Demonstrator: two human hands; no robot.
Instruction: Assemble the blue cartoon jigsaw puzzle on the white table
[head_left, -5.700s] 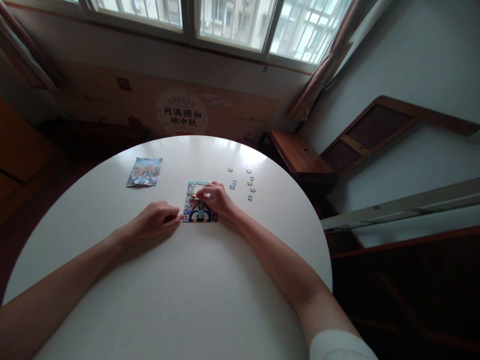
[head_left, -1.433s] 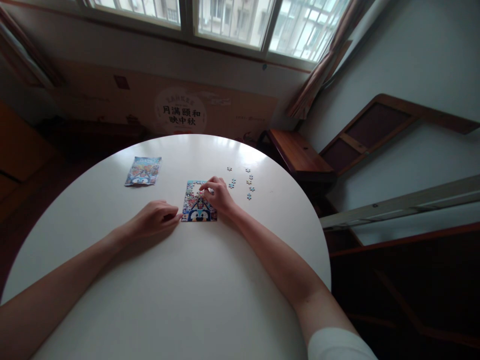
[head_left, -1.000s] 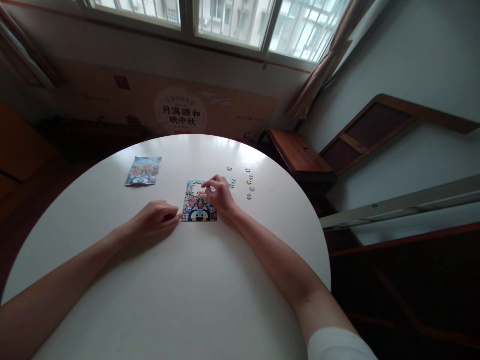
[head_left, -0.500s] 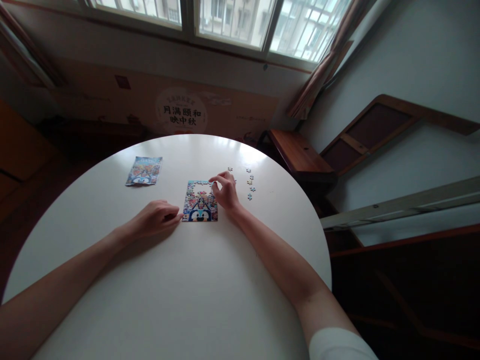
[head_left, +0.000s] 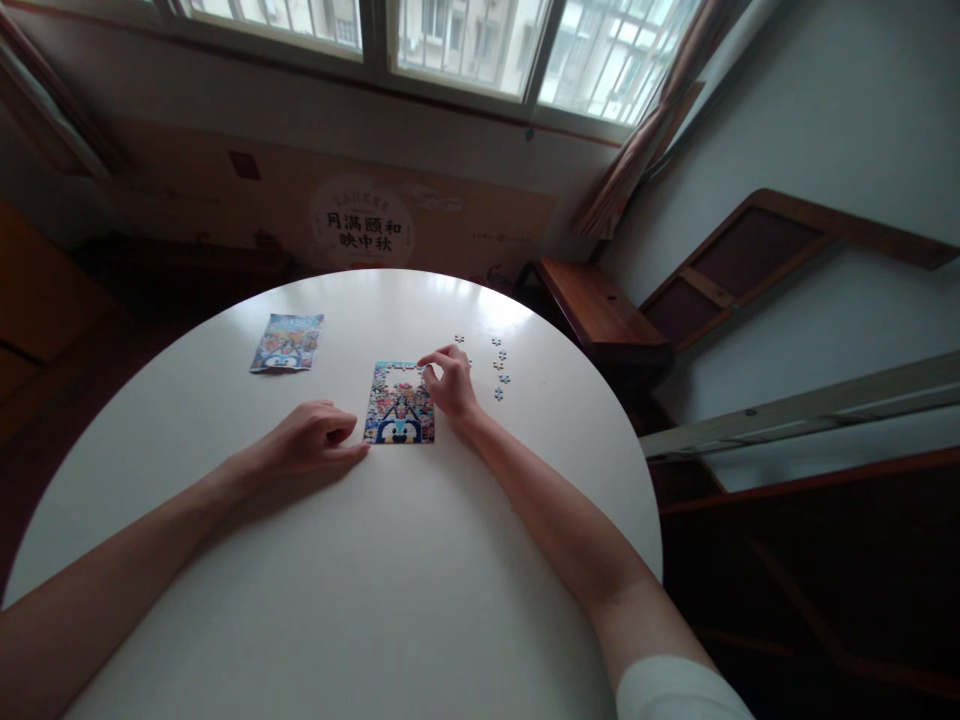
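Head view: puzzle (head_left: 398, 402), long axis pointing away, blue cartoon face (head_left: 400, 431) nearest.

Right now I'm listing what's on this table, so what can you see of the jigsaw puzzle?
The jigsaw puzzle lies flat on the white table, a rectangle that looks like printed card. Its multicoloured picture has a blue cartoon face by the near edge; toward the far edge, a whitish gap is unfilled. The left hand appears to touch its near left corner; the right hand is at its far right corner, contact unclear.

Short, pale, plain sleeve (head_left: 679, 690) on right arm (head_left: 562, 540); forearms (head_left: 176, 525) bare.
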